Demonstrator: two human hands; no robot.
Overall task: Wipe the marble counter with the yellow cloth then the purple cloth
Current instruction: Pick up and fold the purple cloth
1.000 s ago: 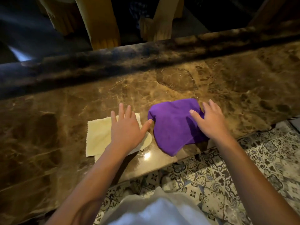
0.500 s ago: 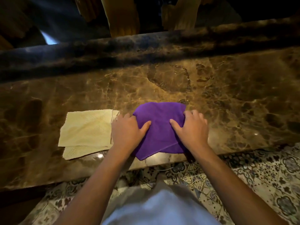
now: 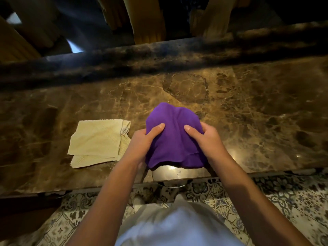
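Purple cloth [image 3: 174, 137] sits dead ahead between both hands, bunched into a rounded mound, its lower hem hanging just above the near edge of the surface [image 3: 257, 107]. I cannot tell whether its underside touches the marble; the far lobe seems to rest there or very close.

Left hand [image 3: 142, 144] closed on the cloth's left flank, thumb pressed into the front face. Right hand [image 3: 205, 141] closed on the right flank, thumb likewise on top. Both are equally near it; neither has the advantage.

The cloth has no clear long axis as gathered, roughly as wide as it is deep. The surface itself runs left to right across my view, so I judge that any wiping stroke would go along that line.

Yellow cloth [image 3: 98, 141] lies flat and folded, just beside the left hand on its outer side, not touching the purple one. Nothing holds it. Lying set aside, it suggests the yellow pass is done, though the marble shows no proof either way.

No containers anywhere on the surface. Open marble lies to the right and beyond the cloth; I would press the mound flat first, then sweep.

Patterned floor tiles [image 3: 292, 201] below the near edge.
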